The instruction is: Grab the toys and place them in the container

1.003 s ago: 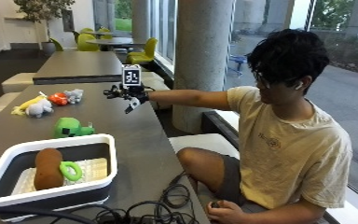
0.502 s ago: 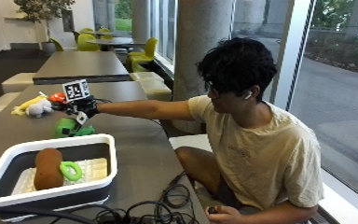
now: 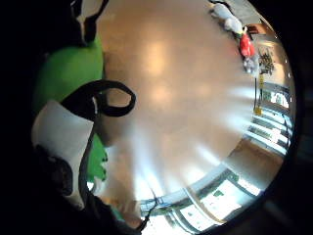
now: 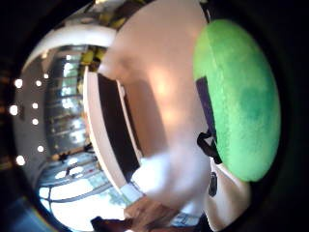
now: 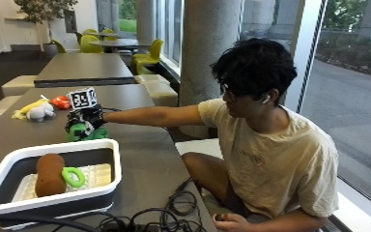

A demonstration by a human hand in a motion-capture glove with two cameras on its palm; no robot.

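Left of centre in the outside view, the gloved right hand (image 5: 86,117) has its grip closed around a green plush toy (image 5: 82,132) on the bench (image 5: 140,145), just behind the container (image 5: 102,145). Best to lift straight up to clear the rim, then lower it beside the brown toy (image 5: 47,167) and green ring (image 5: 73,176).

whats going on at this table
A person seated at the table has the gloved right hand down on a green toy just behind the container. The container already holds a brown toy and a green ring. A red toy and a white toy still lie farther along the table.
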